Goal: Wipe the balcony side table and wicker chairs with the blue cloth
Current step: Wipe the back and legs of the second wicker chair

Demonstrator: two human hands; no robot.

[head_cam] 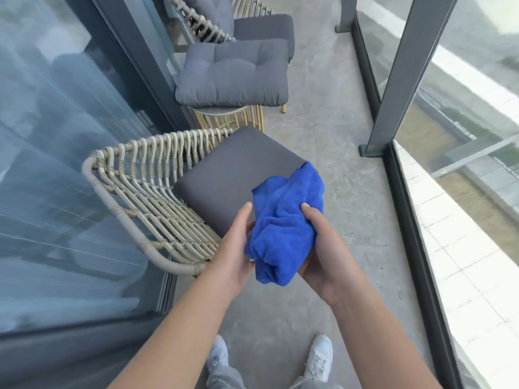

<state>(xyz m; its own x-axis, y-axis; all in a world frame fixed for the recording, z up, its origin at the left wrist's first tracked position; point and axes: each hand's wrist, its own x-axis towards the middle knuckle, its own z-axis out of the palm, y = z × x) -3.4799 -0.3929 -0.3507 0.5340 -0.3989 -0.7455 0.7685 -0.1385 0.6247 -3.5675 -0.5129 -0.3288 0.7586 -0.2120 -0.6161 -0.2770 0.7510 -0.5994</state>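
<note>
I have the blue cloth bunched between both hands — my right hand curls round its right side, thumb on top, while my left hand cups it from the left with fingers nearly straight against the folds. The cloth hangs in the air over the front corner of the near wicker chair, above its dark grey seat pad, not touching it. Beyond that chair stands the side table with gold legs, a tufted grey cushion lying on top. The far wicker chair is behind it — both chairs back onto the glass door.
</note>
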